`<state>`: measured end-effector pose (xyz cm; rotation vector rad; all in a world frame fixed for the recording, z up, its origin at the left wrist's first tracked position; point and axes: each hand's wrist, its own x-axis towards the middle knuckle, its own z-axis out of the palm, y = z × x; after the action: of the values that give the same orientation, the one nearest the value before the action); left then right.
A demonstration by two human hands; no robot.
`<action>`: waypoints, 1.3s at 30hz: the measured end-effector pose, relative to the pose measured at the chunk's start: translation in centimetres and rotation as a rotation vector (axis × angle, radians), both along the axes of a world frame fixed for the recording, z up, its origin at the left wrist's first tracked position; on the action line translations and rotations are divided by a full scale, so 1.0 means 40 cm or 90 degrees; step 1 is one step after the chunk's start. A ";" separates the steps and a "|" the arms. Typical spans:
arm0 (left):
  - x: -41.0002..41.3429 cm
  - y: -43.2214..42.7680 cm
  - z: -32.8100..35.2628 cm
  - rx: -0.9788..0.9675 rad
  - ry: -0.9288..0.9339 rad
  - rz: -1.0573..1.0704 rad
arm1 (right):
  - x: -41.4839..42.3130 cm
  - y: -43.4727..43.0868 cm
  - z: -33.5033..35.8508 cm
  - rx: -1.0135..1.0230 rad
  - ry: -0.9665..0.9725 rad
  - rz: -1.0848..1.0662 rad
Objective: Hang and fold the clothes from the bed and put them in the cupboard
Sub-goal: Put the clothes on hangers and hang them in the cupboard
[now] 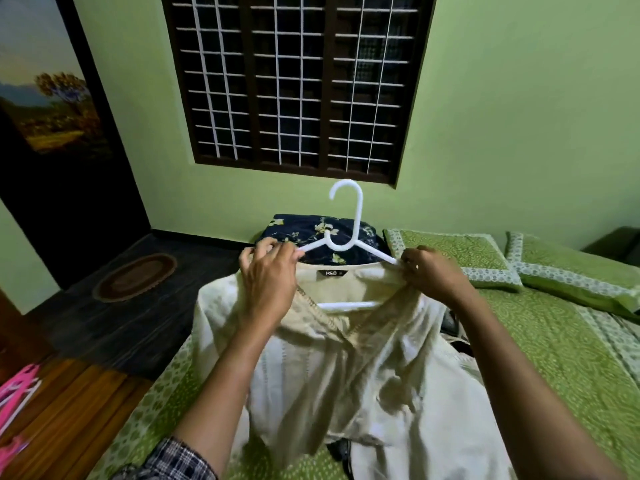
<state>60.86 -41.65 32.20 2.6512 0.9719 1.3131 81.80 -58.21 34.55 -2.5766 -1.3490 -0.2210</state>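
A cream garment (346,368) with an R&B neck label hangs in front of me over the green bed (540,348). A white plastic hanger (346,237) sits inside its neckline, hook pointing up. My left hand (268,275) grips the left shoulder of the garment together with the hanger's left arm. My right hand (433,275) pinches the garment's right shoulder at the hanger's right arm tip. The lower hanger bar shows through the neck opening. Dark clothing (457,327) peeks out from under the cream garment on the bed.
A dark floral pillow (311,230) and two green pillows (460,254) lie at the bed's head below a barred window (294,81). A brown mat (135,277) lies on the dark floor at left. Pink and white hangers (17,393) rest on a wooden surface at the lower left.
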 end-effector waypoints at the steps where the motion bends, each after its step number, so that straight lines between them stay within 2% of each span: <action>1: -0.001 0.002 0.006 -0.012 0.005 -0.004 | -0.002 0.001 -0.001 0.007 0.001 -0.005; 3: -0.004 0.011 0.012 -0.045 0.023 -0.005 | -0.013 0.004 0.002 0.063 0.028 0.012; 5: -0.016 0.028 0.009 -0.022 0.040 0.007 | -0.023 0.000 0.011 0.126 0.067 0.018; 9: -0.037 0.049 -0.005 0.076 0.056 0.050 | 0.000 -0.028 0.068 0.300 0.152 -0.109; 11: -0.037 0.042 -0.009 0.066 0.030 0.048 | 0.018 -0.037 0.093 0.223 0.137 -0.118; 13: -0.035 0.037 -0.009 0.039 -0.015 0.034 | 0.001 -0.030 0.110 0.092 0.147 -0.023; 14: -0.034 0.037 -0.008 0.038 -0.029 0.027 | -0.016 -0.020 0.110 0.066 0.168 0.033; 17: -0.029 0.030 -0.007 0.050 -0.022 0.001 | -0.086 0.011 0.096 0.109 0.177 0.136; 19: -0.023 0.020 -0.002 0.022 0.009 -0.026 | -0.130 0.039 0.073 0.145 0.232 0.190; 24: -0.034 0.025 0.003 0.039 -0.013 -0.058 | -0.192 0.081 0.050 0.278 0.316 0.192; 29: -0.048 0.030 -0.016 0.024 -0.039 -0.115 | -0.197 0.080 0.055 0.318 0.396 0.232; 36: -0.020 0.002 -0.025 0.015 -0.032 -0.155 | -0.199 0.061 0.056 0.295 0.301 0.179; 39: 0.001 -0.032 -0.023 -0.015 -0.070 -0.195 | -0.197 0.024 0.046 0.287 0.196 0.115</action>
<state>60.89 -42.94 31.30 2.5469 0.5371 1.3467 73.92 -57.25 36.38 -2.0120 -1.2393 -0.0797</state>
